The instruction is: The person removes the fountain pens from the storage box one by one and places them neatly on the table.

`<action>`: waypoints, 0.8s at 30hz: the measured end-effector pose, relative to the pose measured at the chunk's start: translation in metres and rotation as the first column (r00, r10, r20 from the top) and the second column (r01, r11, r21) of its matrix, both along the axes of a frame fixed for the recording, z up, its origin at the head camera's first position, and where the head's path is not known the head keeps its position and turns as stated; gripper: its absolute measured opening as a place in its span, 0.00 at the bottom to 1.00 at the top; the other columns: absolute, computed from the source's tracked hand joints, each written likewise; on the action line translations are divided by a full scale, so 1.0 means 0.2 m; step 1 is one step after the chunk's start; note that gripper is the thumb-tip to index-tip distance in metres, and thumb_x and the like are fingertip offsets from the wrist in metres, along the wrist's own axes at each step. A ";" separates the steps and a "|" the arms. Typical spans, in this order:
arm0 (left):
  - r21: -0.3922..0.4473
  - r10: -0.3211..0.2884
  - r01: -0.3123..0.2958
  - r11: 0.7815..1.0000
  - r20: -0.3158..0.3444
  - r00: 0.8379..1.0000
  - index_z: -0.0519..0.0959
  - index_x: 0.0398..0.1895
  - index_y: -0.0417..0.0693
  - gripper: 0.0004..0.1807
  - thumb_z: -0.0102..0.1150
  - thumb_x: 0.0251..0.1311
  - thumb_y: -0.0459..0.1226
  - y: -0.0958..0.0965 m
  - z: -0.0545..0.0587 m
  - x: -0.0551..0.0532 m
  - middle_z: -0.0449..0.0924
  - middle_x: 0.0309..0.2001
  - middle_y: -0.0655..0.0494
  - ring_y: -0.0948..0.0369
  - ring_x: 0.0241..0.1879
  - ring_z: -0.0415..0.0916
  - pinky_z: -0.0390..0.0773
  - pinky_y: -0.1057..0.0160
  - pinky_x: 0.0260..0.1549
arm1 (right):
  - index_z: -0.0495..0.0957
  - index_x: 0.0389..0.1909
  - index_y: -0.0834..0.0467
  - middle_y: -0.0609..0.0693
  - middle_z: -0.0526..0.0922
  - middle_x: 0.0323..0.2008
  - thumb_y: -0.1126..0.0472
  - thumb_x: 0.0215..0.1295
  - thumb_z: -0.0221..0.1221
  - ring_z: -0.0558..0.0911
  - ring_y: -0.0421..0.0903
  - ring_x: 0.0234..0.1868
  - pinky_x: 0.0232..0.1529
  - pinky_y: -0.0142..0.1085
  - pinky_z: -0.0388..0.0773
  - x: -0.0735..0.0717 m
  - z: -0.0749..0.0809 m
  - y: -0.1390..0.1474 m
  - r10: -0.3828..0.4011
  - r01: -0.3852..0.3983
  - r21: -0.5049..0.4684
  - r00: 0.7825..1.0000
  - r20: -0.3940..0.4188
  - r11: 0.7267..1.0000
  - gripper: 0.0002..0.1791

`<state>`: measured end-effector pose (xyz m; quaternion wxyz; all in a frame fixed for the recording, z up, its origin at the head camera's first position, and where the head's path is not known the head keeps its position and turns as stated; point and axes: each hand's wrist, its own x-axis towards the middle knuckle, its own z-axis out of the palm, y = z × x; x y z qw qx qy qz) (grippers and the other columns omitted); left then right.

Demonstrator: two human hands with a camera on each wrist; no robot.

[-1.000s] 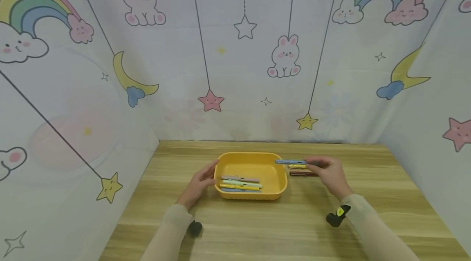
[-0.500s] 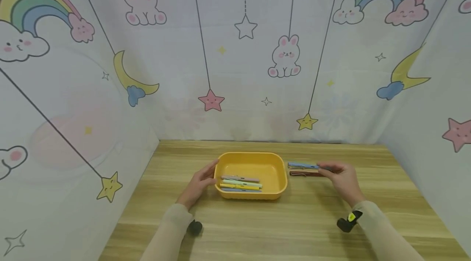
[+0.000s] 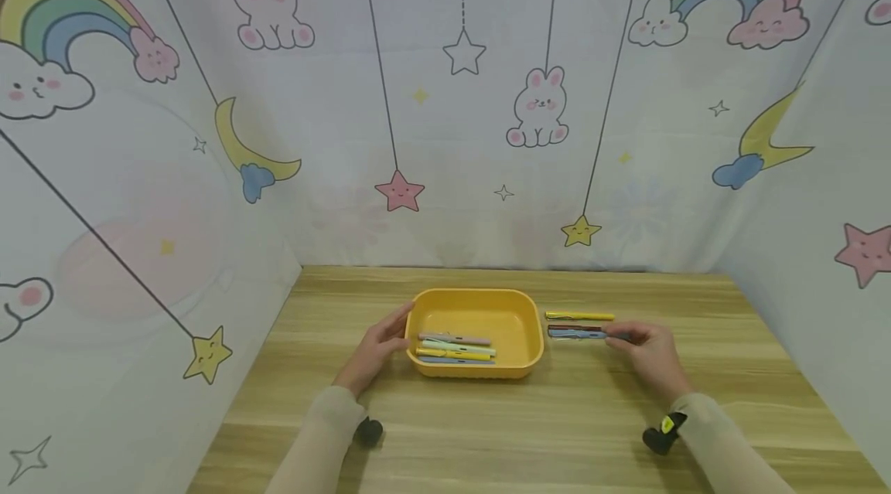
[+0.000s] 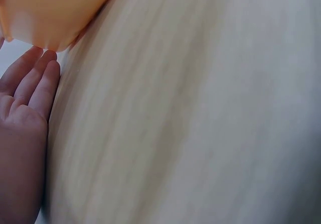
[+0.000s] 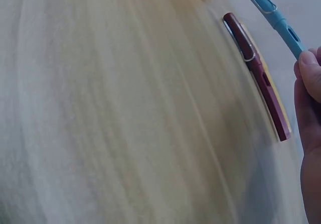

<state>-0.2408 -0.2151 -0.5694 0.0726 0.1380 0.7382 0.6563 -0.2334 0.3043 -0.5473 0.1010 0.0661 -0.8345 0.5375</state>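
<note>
Right hand (image 3: 650,355) has the blue pen (image 5: 278,23) pinched in its fingers, just beside the red pen (image 5: 259,73) on the table (image 3: 501,432). Left hand's (image 3: 376,347) kinda resting against the box (image 3: 480,292), fingers pretty straight.

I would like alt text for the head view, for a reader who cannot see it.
A right hand holds a blue pen beside a dark red pen at a wooden table. The left hand touches a yellow tray with four pens inside; a yellow pen lies outside.
</note>
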 end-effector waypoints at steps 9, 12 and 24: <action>-0.001 -0.008 0.008 1.000 -0.007 1.000 0.63 0.82 0.56 0.37 0.58 0.72 0.31 0.00 0.01 0.00 0.59 0.82 0.55 0.52 0.80 0.57 0.58 0.47 0.77 | 0.91 0.40 0.61 0.58 0.92 0.43 0.69 0.60 0.74 0.85 0.29 0.42 0.41 0.23 0.82 0.01 -0.05 0.00 0.019 -0.017 0.078 1.000 -0.021 0.997 0.08; -0.007 -0.012 0.012 1.000 -0.013 1.000 0.63 0.82 0.55 0.37 0.58 0.72 0.31 0.00 0.00 0.00 0.59 0.82 0.55 0.51 0.80 0.57 0.58 0.47 0.77 | 0.92 0.39 0.57 0.55 0.92 0.42 0.68 0.59 0.75 0.84 0.29 0.43 0.42 0.22 0.80 0.01 -0.07 0.01 0.023 -0.013 0.173 0.998 -0.054 0.985 0.08; -0.012 -0.007 0.007 1.000 -0.013 1.000 0.63 0.82 0.57 0.37 0.59 0.72 0.32 0.00 0.00 0.00 0.60 0.82 0.55 0.51 0.80 0.57 0.58 0.45 0.78 | 0.91 0.38 0.54 0.51 0.92 0.41 0.72 0.56 0.75 0.86 0.36 0.43 0.42 0.27 0.83 -0.01 -0.09 0.02 0.063 -0.028 0.336 0.993 -0.095 0.941 0.12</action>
